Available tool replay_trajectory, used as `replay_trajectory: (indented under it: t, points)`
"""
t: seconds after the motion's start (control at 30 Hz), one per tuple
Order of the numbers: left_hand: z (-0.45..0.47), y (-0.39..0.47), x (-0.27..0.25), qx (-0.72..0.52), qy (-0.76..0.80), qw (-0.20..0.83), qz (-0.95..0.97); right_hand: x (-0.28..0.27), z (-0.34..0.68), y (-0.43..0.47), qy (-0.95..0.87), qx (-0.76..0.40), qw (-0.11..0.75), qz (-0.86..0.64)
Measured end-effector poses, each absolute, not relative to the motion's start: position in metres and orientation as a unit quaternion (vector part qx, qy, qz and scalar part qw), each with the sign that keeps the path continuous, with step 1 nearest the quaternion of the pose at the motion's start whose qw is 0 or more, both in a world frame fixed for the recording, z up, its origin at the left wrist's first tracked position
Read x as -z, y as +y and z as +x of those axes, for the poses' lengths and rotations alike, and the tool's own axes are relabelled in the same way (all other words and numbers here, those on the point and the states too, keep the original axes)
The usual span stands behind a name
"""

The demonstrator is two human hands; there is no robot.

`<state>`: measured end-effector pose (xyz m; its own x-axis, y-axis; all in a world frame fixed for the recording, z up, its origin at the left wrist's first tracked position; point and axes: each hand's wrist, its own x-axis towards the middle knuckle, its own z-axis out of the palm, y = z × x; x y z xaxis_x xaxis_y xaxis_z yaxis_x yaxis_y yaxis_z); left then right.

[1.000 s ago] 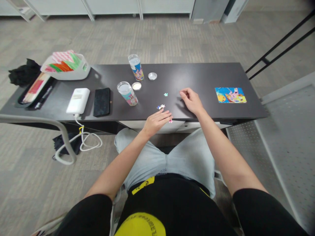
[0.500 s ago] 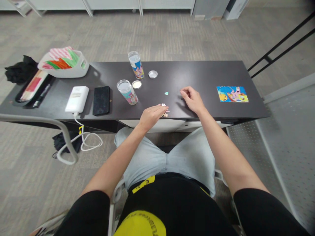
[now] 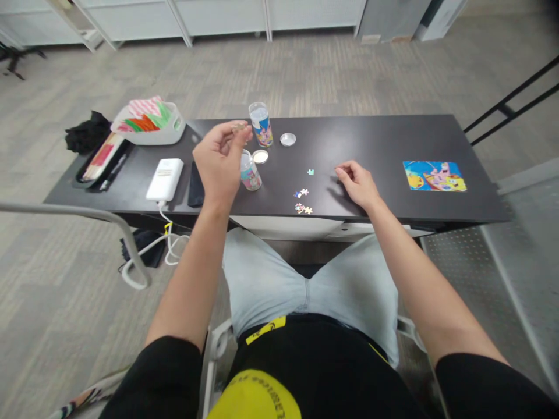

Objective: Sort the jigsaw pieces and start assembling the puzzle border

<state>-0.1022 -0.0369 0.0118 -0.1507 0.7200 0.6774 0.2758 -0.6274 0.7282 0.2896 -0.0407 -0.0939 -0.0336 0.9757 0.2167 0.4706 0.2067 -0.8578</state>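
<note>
My left hand (image 3: 222, 160) is raised over the table, its fingers and thumb closed on what looks like a puzzle piece (image 3: 239, 126), pale brown and partly covered by the fingers. Just behind this hand stands a clear-lidded can with a pink-and-teal print (image 3: 250, 174), partly hidden. Low over the tabletop, my right hand (image 3: 357, 183) is curled, thumb against fingers; whether anything is in it is hidden. Between the hands lie a green puzzle piece (image 3: 310, 172), a small pair of pieces (image 3: 301, 193) and a little cluster (image 3: 303, 208) near the front edge.
A second, blue printed can (image 3: 262, 129) stands farther back, beside two round lids (image 3: 287, 139). Right lies a finished-looking cartoon picture (image 3: 435, 176). Left are a phone (image 3: 195, 189), a white power bank (image 3: 165, 179) with cable, a white basket (image 3: 152, 137) and a black tray (image 3: 82, 179).
My left hand has lifted from the pieces at the front edge and moved up and left, with a piece in its fingers. My right hand stays in place. The view has shifted slightly.
</note>
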Motion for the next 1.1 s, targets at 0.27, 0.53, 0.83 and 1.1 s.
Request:
replay_trajectory:
  t: [0.27,0.53,0.83,1.1]
  points:
    - [-0.128,-0.009,0.019,-0.696,0.402,0.272,0.529,0.092,0.291,-0.042,-0.658,-0.302,0.411,-0.555]
    - [-0.124,-0.009,0.031,-0.709,0.394,0.291,0.508,0.090,0.290,-0.044,-0.651,-0.293,0.411,-0.567]
    - [-0.124,-0.018,0.029,-0.690,0.421,0.257,0.530,0.084,0.288,-0.046,-0.648,-0.311,0.402,-0.567]
    - [-0.122,-0.022,0.041,-0.682,0.447,0.244,0.525,0.085,0.289,-0.046,-0.648,-0.310,0.403,-0.567]
